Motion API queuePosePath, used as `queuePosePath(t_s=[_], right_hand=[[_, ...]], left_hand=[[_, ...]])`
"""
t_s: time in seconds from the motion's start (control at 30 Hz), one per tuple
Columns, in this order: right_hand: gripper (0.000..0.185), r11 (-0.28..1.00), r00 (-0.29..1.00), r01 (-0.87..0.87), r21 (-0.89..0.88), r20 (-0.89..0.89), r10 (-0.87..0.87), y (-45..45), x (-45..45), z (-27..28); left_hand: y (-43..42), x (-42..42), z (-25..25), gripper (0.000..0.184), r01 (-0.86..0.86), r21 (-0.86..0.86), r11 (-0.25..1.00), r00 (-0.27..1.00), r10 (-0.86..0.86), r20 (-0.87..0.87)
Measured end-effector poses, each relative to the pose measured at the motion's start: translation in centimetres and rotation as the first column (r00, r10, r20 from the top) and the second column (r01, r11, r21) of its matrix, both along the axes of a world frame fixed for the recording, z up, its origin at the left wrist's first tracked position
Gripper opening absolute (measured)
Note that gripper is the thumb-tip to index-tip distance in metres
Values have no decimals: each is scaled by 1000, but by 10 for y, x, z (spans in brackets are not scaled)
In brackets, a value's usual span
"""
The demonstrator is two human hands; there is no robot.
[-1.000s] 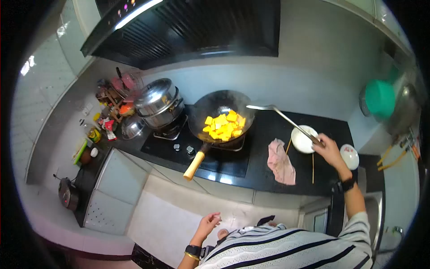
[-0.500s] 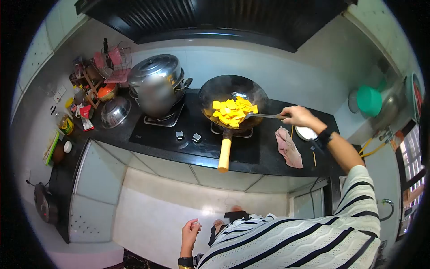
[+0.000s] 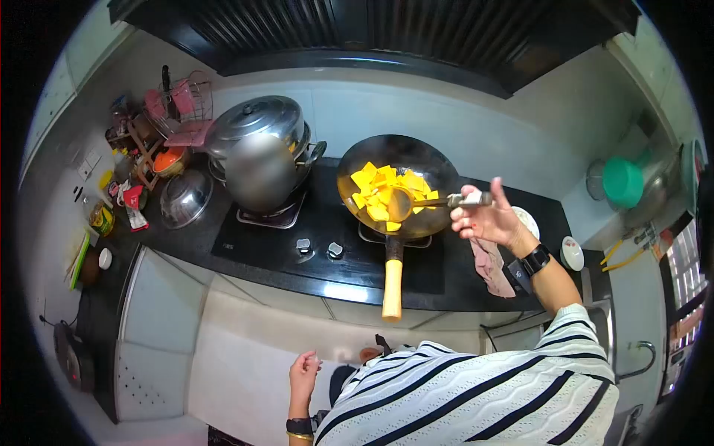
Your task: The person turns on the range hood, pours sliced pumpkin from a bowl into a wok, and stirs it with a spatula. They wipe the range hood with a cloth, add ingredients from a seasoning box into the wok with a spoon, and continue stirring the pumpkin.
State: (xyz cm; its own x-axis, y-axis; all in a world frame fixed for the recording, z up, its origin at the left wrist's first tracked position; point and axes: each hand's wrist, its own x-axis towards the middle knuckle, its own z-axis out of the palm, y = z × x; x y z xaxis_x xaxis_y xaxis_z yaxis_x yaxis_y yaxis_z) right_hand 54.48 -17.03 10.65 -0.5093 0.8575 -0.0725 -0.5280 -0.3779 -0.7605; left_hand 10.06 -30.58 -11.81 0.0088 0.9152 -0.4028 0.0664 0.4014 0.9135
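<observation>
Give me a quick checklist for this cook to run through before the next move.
1. Spatula in the right hand: ok.
2. Thumb wrapped round the spatula's handle: not ok, it stands raised.
3. Yellow pieces inside the wok: ok.
4. Left hand away from the wok: ok.
5. Pink cloth clear of the wok: ok.
6. Flame under the wok: cannot tell.

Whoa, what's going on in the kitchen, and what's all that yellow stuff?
A person is cooking at the stove. Their right hand loosely holds a spatula, with its head in among the chunky yellow pieces inside the dark wok. I can't tell for sure what food they are. The left hand is down low, away from the wok, with nothing to be seen in it. Beside the wok is a big pot with its lid on.
</observation>
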Motion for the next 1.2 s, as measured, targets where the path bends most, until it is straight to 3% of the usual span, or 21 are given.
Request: queuePosePath(t_s=[0.03,0.1,0.13,0.17,0.23,0.3,0.37,0.5,0.57,0.63,0.67,0.77,0.83,0.9,0.97,1.03,1.13,1.17,1.2], right_hand=[[58,990,1000,9,141,20,-12,2,-3,3],[57,949,965,48,313,231,-125,9,-6,8],[52,910,829,191,369,435,-350,5,-17,15],[52,907,825,202,369,436,-361,6,-16,15],[44,871,367,337,357,802,-471,4,-16,11],[40,721,246,598,350,776,-581,-4,-29,3],[38,653,160,669,355,789,-593,-12,-27,-7],[21,570,163,750,336,742,-651,-38,-27,-2],[17,514,100,771,377,725,-681,-47,-27,14],[17,484,39,775,407,733,-679,-47,-26,25],[17,485,26,766,423,732,-681,-42,-21,24],[18,527,52,745,408,752,-657,-13,-6,11],[20,499,161,808,314,697,-699,10,9,-20],[21,445,253,857,260,541,-802,26,3,-62],[22,485,337,832,271,446,-829,37,-12,-94],[23,519,341,767,376,446,-827,37,-36,-91],[17,597,182,291,748,569,-802,16,-61,-54],[16,599,95,74,798,592,-800,5,-69,-36],[16,565,89,-96,820,572,-815,-1,-69,-29]], left_hand=[[7,-2,2,25,11,26,1000,1000,-11,8],[20,-4,7,25,39,6,999,999,-39,28],[29,-4,9,26,59,1,998,997,-59,56],[41,-6,10,26,72,0,997,996,-72,57],[76,-15,6,26,324,29,946,946,-324,7],[103,-20,1,26,450,88,889,893,-451,-9],[131,-19,12,26,558,154,815,827,-561,-28],[156,1,32,26,722,215,658,673,-739,2],[158,13,37,26,769,244,591,609,-793,2],[151,23,46,29,878,102,468,459,-883,100],[144,28,30,30,885,76,459,433,-872,227],[137,36,20,30,913,121,391,342,-891,299],[137,35,20,29,889,101,447,410,-874,262],[134,28,23,29,778,58,626,604,-769,209],[129,24,28,30,747,39,663,636,-731,250],[120,26,35,30,735,-37,677,662,-706,252],[114,36,45,30,739,-31,673,656,-708,262],[114,40,45,30,736,-32,676,660,-706,257],[116,46,42,31,747,-9,665,645,-721,255]])
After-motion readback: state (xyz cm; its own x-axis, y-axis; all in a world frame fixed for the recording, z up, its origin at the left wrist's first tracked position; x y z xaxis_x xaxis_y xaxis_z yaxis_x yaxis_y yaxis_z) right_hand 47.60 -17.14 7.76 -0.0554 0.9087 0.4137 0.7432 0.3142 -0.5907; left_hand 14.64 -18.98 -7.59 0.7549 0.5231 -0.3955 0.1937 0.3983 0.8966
